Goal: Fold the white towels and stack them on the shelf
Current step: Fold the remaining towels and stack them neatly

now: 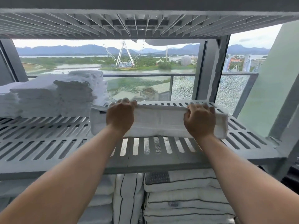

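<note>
- the left hand [120,115] grips the left part of a folded white towel [159,120], its fingers curled over the far top edge and the back of the hand toward the camera
- the right hand [199,121] grips the same towel nearer its right end, fingers curled over the top edge in the same way
- the towel is a long, narrow bundle held between both hands, lying crosswise over the right half of the grey slotted shelf [48,143]
- its lower edge is down at the shelf surface, though i cannot tell whether it rests there fully or is slightly lifted
- on the left side of that shelf stands a stack of folded white towels [53,97], near the held towel's left end
- overhead is an upper slotted shelf [145,23], seen from below
- under the middle shelf lie striped white linens [186,199], folded and piled, with thin dark lines
- behind the rack a window shows a balcony railing [178,75], water, a ferris wheel [123,54] and hills
</note>
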